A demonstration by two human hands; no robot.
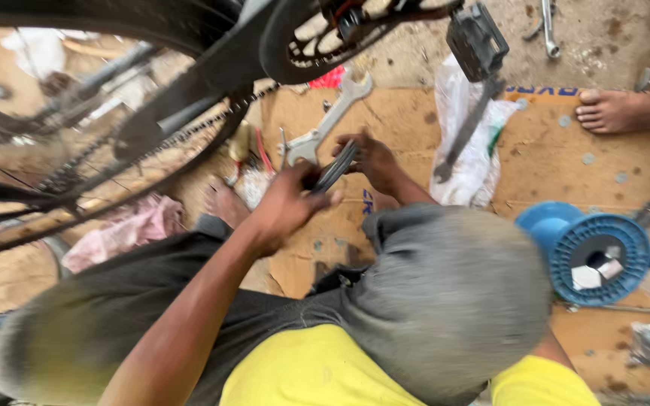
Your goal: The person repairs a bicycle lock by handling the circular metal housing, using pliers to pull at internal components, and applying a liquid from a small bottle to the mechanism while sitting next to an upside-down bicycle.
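My left hand (283, 207) and my right hand (374, 162) meet over a sheet of cardboard (543, 158) on the ground. Between them they grip a dark, flat, round part (336, 167), held edge-on and blurred. The left thumb and fingers close on its lower edge, and the right fingers curl over its upper edge. My knees in grey trousers (445, 293) fill the foreground, and my bare foot (223, 199) rests just left of the hands.
A bicycle wheel with its chain (189, 131) and a crank with a black pedal (477, 39) hang overhead. A large flat wrench (332, 113), a white plastic bag (469, 162), a blue spool (592, 252), a pink cloth (126, 229) and another person's bare foot (611, 110) lie around.
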